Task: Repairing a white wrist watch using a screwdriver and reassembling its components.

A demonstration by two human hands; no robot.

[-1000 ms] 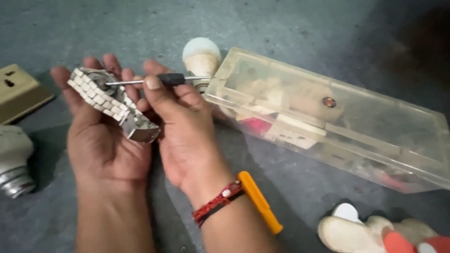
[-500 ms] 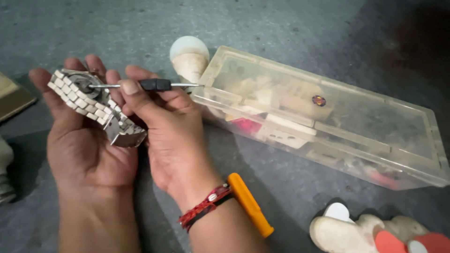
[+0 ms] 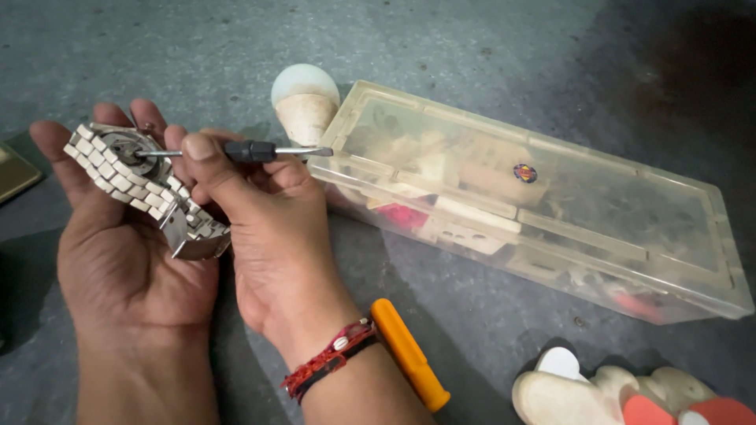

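1. The left hand (image 3: pixel 126 260) lies palm up, fingers loosely spread, its grip open and cradling a silver metal wristwatch with a linked bracelet (image 3: pixel 146 185); the watch rests face down across the fingers and upper palm
2. The right hand (image 3: pixel 264 236) has its grip pinched together on a small screwdriver with a black handle and thin steel shaft (image 3: pixel 248 151), thumb on top and fingers beneath
3. The screwdriver lies nearly level, its tip touching the round back of the watch case
4. A red and black beaded bracelet (image 3: pixel 331 358) circles the right wrist
5. The surface below is a rough grey concrete floor (image 3: pixel 488 47), dim toward the upper right
6. Just right of the right hand lies a long clear plastic box with a lid (image 3: pixel 551 212), filled with mixed small parts
7. A white light bulb (image 3: pixel 303 98) touches the box's left end
8. An orange plastic tool handle (image 3: pixel 409 354) lies by the right wrist
9. Pale sandals with red patches (image 3: pixel 630 393) show at the bottom right
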